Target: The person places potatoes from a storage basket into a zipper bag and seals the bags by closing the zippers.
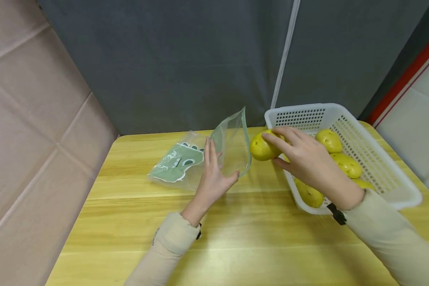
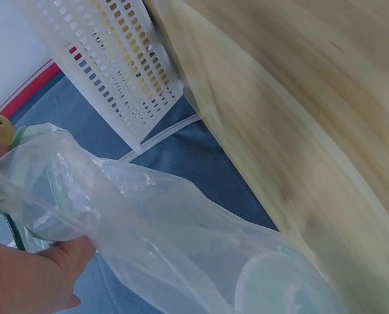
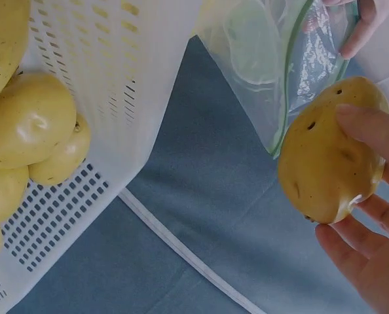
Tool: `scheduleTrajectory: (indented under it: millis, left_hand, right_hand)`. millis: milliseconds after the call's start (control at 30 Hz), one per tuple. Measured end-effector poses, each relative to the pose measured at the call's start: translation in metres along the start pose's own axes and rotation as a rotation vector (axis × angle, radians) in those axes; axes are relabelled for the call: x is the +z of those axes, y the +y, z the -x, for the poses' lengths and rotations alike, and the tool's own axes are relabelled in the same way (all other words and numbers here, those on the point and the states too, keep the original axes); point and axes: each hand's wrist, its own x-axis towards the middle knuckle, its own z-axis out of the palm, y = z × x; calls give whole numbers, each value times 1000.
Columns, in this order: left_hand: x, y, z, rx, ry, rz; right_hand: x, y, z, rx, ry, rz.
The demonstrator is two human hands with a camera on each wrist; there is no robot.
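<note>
A clear plastic bag (image 1: 230, 139) with a green rim and a green cartoon-monster print stands half raised above the table, its mouth spread toward the right. My left hand (image 1: 214, 176) rests against it near the mouth, fingers straight and thumb stretched apart; the left wrist view has the thumb (image 2: 73, 255) touching the plastic. With fingertips and thumb, my right hand (image 1: 304, 157) grips a yellow potato (image 1: 262, 147) right at the bag's mouth. The right wrist view shows this potato (image 3: 332, 154) overlapping the bag's green edge. Its far side is hidden by the fingers.
A white perforated plastic basket (image 1: 389, 171) stands on the right of the wooden table (image 1: 128, 238), with several potatoes (image 1: 346, 165) inside. My right forearm crosses over its near side. A dark grey curtain (image 1: 182, 67) hangs behind the table, and a pale padded wall (image 1: 39, 139) is at the left.
</note>
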Motion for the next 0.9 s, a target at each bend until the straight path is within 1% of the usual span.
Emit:
scheduleTrajectory:
  millis: [233, 367, 533, 700, 900]
  left_hand:
    - [1, 3, 2, -3, -9, -9]
    - [2, 6, 4, -2, -23, -5]
    - [2, 9, 6, 0, -51, 22]
    - [2, 11, 6, 2, -68, 44]
    - [2, 13, 7, 15, -71, 35]
  right_hand:
    - [9, -2, -7, -27, -37, 15]
    - [13, -5, -11, -57, -60, 12]
    - [18, -8, -16, -100, -90, 21]
    - [22, -12, -21, -132, -100, 28]
    - [25, -16, -26, -143, -147, 59]
